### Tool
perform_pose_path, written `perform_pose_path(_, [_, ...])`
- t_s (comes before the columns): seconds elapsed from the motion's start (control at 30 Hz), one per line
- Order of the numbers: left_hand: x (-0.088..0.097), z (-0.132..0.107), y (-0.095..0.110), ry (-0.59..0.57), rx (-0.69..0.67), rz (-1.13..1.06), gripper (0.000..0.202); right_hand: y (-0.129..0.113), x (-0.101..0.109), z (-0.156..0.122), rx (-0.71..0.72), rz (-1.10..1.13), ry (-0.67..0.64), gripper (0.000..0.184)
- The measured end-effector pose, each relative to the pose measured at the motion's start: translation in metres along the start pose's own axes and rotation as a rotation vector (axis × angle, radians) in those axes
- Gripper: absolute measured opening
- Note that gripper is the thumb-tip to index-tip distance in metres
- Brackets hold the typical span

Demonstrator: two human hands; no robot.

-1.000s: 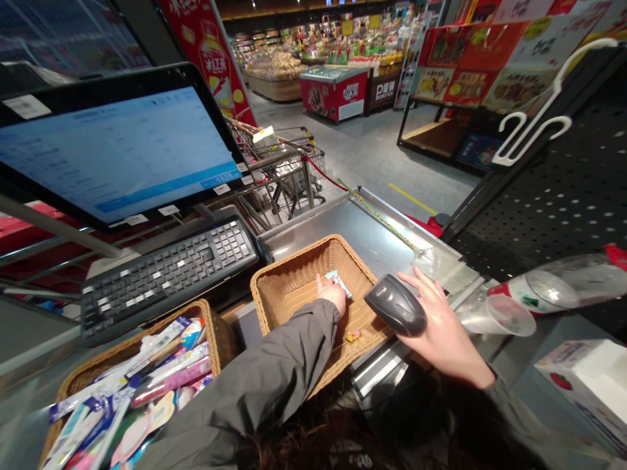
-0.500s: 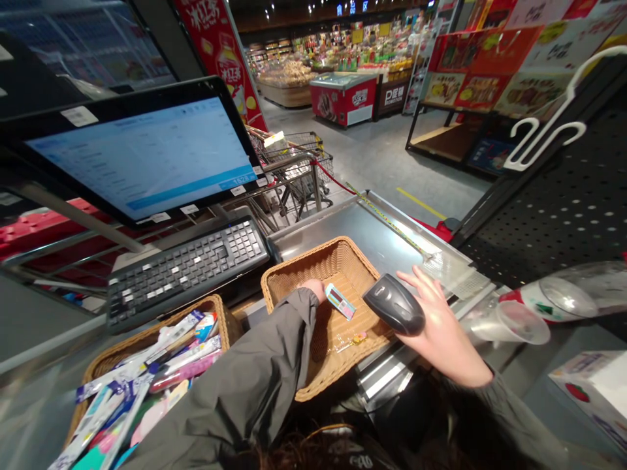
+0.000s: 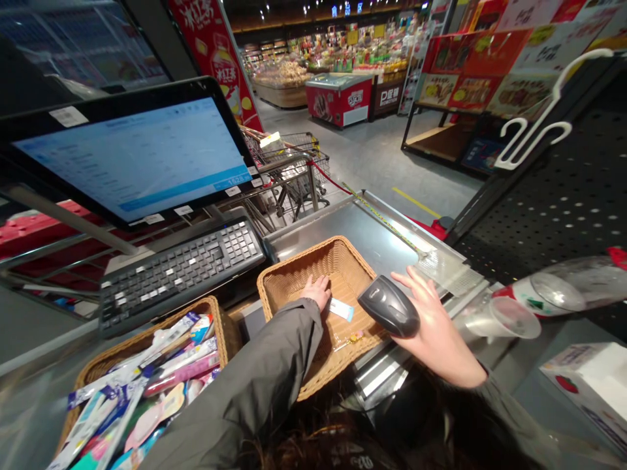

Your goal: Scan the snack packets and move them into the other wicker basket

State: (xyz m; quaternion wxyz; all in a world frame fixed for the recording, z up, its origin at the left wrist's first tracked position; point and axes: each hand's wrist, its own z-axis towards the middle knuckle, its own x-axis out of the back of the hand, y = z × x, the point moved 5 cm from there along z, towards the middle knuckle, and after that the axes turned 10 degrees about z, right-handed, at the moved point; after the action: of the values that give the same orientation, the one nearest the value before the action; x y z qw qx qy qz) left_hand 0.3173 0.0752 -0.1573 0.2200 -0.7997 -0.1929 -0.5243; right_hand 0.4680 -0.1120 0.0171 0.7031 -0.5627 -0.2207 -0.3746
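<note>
My left hand is inside a brown wicker basket, its fingers stretched out and apart. Just right of it, on the basket floor, lies a small flat packet, white with a light blue end. Whether the hand's edge touches the packet I cannot tell. Nearer the basket's front wall is a small clear-wrapped item with a yellow and pink piece. My right hand holds a black barcode scanner over the basket's right rim, with some fingers extended behind it.
A second wicker basket, full of packaged small goods, stands at the left. Behind are a keyboard and a monitor. Plastic cups and a white box are at the right. The metal counter extends beyond the basket.
The packet, formerly at my left fingers with its printed side showing, now lies with a white side up. My left hand has opened. My right hand still holds the scanner.
</note>
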Motion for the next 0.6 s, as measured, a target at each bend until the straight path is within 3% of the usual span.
perform_pose_path(0.27, [-0.012, 0.01, 0.007, 0.06, -0.04, 0.011, 0.045, 0.0, -0.001, -0.003, -0.024, -0.004, -0.014, 0.051])
perform_pose_path(0.6, [0.015, -0.004, 0.009, 0.047, -0.145, 0.054, 0.04, -0.008, 0.003, -0.009, -0.018, -0.025, 0.023, 0.046])
